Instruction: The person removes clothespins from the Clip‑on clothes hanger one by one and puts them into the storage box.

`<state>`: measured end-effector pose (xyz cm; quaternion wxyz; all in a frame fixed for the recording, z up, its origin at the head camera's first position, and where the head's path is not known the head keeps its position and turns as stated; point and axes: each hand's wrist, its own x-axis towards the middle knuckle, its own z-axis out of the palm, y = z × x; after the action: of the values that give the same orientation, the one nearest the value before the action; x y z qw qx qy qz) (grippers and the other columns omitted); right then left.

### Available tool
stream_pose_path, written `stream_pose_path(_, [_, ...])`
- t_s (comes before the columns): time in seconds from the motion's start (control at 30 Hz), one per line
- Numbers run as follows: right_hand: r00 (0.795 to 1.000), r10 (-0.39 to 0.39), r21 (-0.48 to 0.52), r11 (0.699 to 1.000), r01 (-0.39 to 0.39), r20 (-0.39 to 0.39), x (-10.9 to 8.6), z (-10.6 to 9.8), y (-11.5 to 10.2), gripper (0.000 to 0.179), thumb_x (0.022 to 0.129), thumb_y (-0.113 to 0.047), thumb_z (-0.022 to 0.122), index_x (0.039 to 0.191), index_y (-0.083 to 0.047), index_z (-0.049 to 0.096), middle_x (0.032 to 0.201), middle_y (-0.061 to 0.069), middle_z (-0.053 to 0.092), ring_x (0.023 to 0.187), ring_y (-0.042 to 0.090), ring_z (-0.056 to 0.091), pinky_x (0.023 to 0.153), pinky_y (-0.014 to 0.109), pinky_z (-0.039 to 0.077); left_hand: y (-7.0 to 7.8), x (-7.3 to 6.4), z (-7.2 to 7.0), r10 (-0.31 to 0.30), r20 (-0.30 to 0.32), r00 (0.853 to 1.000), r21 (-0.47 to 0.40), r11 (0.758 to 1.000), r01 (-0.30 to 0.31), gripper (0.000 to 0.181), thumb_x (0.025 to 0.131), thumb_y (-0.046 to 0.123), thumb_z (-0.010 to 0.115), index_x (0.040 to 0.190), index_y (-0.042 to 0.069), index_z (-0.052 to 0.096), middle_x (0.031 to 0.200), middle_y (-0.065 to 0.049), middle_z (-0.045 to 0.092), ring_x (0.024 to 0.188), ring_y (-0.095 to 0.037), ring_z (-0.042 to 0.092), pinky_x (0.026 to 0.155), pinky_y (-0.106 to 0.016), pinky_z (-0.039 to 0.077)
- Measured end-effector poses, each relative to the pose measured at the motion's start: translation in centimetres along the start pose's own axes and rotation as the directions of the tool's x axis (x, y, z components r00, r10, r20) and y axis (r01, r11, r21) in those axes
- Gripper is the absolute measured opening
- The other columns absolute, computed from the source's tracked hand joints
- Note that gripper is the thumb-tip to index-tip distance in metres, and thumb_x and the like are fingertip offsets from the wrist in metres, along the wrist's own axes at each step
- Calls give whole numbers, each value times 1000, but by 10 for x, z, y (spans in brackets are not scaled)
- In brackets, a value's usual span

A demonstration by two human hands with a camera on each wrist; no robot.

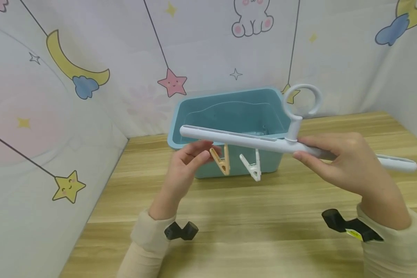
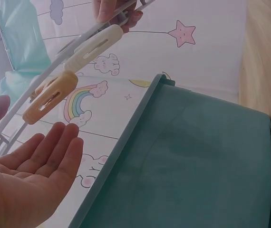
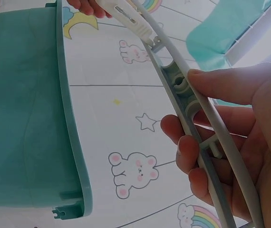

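My right hand (image 1: pixel 351 166) holds a white plastic clip hanger (image 1: pixel 226 137) by its bar, close to the base of the open ring hook (image 1: pixel 318 100). In the right wrist view, the thumb and curled fingers grip the two-railed bar. An orange clip (image 1: pixel 224 165) and a white clip (image 1: pixel 254 168) hang below the bar's left part. Beside the orange clip is my left hand (image 1: pixel 184 170). The left wrist view shows its palm upturned and fingers loosely extended, apart from the orange clip (image 2: pixel 52 97).
A teal plastic bin (image 1: pixel 271 164) stands on the wooden table (image 1: pixel 229 247) behind the hanger. Backing the table is a white curtain (image 1: pixel 208 46) printed with stars, moons and bears. Black wrist cameras (image 1: pixel 181 231) sit on both sleeves.
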<state>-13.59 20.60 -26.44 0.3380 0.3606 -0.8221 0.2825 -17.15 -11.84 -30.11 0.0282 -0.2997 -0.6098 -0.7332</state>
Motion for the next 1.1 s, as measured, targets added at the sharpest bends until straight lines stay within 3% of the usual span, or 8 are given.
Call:
stream_pose_path(0.07, [1000, -9, 2, 1000, 9, 0, 0, 0, 1, 28, 82, -23, 76, 91, 3, 74, 76, 7, 72, 66, -6, 58, 63, 7, 45, -1, 0, 1, -7, 10, 1000, -2, 1000, 7, 43, 91, 30, 69, 116, -3, 61, 99, 3, 72, 96, -12, 66, 88, -32, 53])
stream_pose_path(0.2, [1000, -28, 11, 1000, 28, -5, 2, 2, 1, 45, 91, -42, 65, 91, 2, 74, 76, 7, 72, 66, -5, 58, 62, 8, 45, 0, -2, 4, -57, 17, 998, 5, 998, 57, 59, 88, 37, 70, 120, -10, 56, 99, 5, 70, 96, -11, 64, 91, -31, 51])
stream_pose_path(0.43, [999, -43, 23, 999, 43, -8, 4, 7, -2, 50, 92, -50, 59, 92, -3, 75, 77, 2, 72, 67, -4, 59, 64, 8, 46, -1, -5, 10, -85, 89, 992, -72, 993, 92, 33, 87, 39, 71, 111, 18, 64, 100, 3, 69, 96, -13, 65, 88, -27, 50])
stream_pose_path(0.6, [996, -80, 35, 996, 81, -33, 3, 13, 2, 51, 91, -51, 58, 93, -3, 75, 80, 4, 73, 72, 1, 64, 67, 8, 48, -4, -7, 13, -106, 141, 984, -93, 988, 120, 33, 87, 41, 70, 113, 22, 65, 102, 1, 68, 98, -14, 66, 88, -28, 52])
stream_pose_path(0.87, [995, -97, 26, 995, 98, -28, 2, 15, 2, 54, 92, -52, 57, 95, -2, 75, 82, 5, 74, 74, 5, 67, 68, 9, 48, -9, -8, 14, -151, 186, 971, -226, 955, 192, 29, 88, 36, 70, 109, 16, 65, 99, -2, 69, 92, -14, 67, 87, -29, 53])
stream_pose_path(1.1, [995, -98, 43, 994, 99, -34, 2, 15, 1, 48, 91, -47, 61, 95, -2, 75, 80, 4, 73, 71, 2, 64, 66, 10, 48, -12, -8, 12, -133, 230, 964, -316, 927, 204, 23, 90, 31, 68, 106, 14, 66, 98, 0, 69, 89, -13, 68, 84, -29, 54])
